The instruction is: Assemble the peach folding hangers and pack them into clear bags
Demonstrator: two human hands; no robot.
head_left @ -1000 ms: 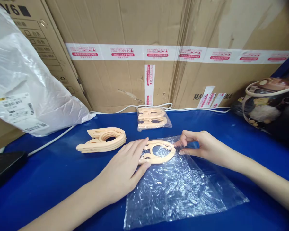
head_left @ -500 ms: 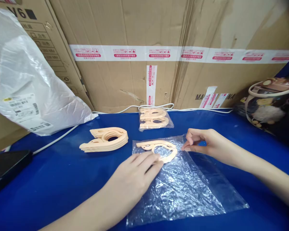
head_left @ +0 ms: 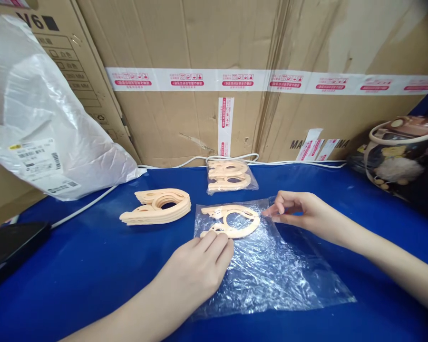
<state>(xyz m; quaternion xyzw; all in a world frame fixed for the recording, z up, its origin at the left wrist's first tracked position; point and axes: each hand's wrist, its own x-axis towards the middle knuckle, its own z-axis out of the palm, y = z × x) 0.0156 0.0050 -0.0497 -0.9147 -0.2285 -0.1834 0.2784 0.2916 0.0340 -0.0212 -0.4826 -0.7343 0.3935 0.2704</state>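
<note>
A beige folding hanger [head_left: 249, 231], folded into a loop, lies on or inside a clear plastic bag [head_left: 267, 285]; I cannot tell which. My left hand [head_left: 209, 263] is closed at the hanger's near arm, its fingertips curled over that edge and partly hidden. At the bag's upper right corner, my right hand [head_left: 294, 209] pinches the film between thumb and fingers. To the left sits a stack of several similar beige hangers [head_left: 157, 218]. Behind the bag, a clear packet of folded hangers [head_left: 231, 181] rests on the blue table.
A large white plastic sack [head_left: 57, 123] leans at the left, above a black phone-like device [head_left: 14, 251]. White cable [head_left: 299, 163] runs along the back, against cardboard boxes [head_left: 189, 42]. A dark bag with a beige handle [head_left: 395, 161] stands at the right on the blue table [head_left: 92, 280].
My left hand has drawn back slightly toward me and left, uncovering more of the hanger. The bag's near edge has shifted up and left. My right hand keeps its pinch.
</note>
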